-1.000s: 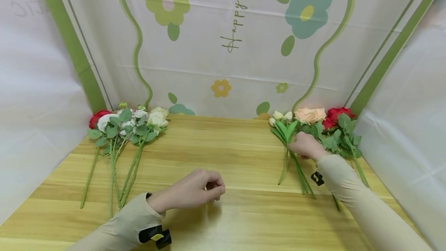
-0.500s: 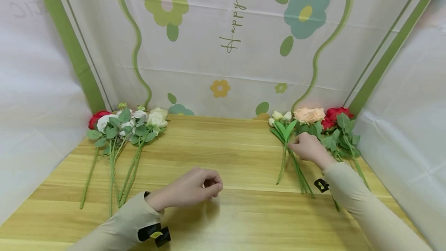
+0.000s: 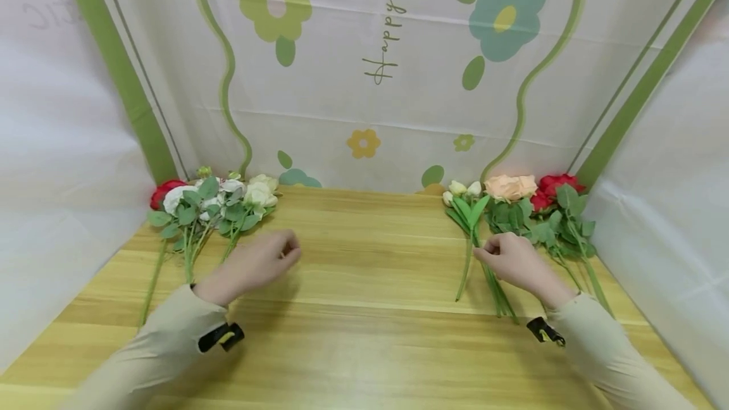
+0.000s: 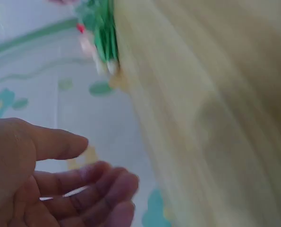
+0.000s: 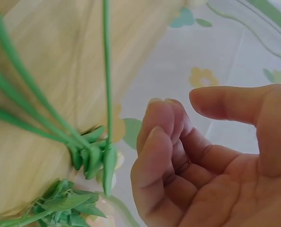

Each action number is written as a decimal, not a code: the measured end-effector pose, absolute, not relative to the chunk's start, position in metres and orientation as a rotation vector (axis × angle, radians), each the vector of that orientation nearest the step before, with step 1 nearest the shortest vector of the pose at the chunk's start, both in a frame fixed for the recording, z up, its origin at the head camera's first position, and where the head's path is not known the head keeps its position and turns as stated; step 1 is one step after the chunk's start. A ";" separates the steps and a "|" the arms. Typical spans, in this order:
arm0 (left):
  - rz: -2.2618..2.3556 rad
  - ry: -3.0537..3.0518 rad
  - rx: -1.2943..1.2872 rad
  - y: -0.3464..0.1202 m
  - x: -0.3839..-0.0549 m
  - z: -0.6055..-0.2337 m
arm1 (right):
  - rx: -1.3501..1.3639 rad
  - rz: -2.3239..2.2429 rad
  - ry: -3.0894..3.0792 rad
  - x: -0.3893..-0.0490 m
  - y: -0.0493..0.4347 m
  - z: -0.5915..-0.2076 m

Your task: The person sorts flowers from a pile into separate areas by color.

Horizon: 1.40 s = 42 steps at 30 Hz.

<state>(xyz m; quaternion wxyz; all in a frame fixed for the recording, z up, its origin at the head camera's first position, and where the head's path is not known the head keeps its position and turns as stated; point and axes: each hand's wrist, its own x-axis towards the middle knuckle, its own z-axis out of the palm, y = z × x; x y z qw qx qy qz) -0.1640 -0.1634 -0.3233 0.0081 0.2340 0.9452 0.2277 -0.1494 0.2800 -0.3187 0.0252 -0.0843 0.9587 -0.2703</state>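
Note:
My left hand (image 3: 256,264) hovers over the left part of the table, in front of a bunch of white roses (image 3: 178,197) and cream flowers (image 3: 262,192). In the left wrist view its fingers curl loosely, thumb apart, holding nothing. My right hand (image 3: 515,264) is just beside the green stems (image 3: 494,290) of several white tulips (image 3: 457,188) at the right. The right wrist view shows a gap between its thumb and loosely bent fingers (image 5: 154,123), with nothing between them. A separate tulip stem (image 5: 107,71) lies across the others there.
Peach roses (image 3: 510,187) and red roses (image 3: 560,187) with leafy stems lie behind my right hand. A red rose (image 3: 166,193) sits at the far left. A printed white cloth (image 3: 342,49) hangs behind the wooden table (image 3: 364,347), with white sheets at both sides.
My left hand has moved left and away from me, towards the left bunch. The right hand has drawn back slightly from the tulips, which lie as before.

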 end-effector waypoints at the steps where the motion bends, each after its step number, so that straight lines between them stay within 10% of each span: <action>1: 0.651 2.993 0.662 -0.172 -0.169 -0.321 | -0.270 -0.840 2.975 -0.148 0.279 -0.318; 14: 0.385 2.938 0.046 -0.249 -0.198 -0.332 | -0.244 -0.997 2.894 -0.130 0.264 -0.323; 42: 0.793 3.051 0.277 -0.223 -0.191 -0.326 | -0.301 -1.076 2.878 -0.127 0.253 -0.330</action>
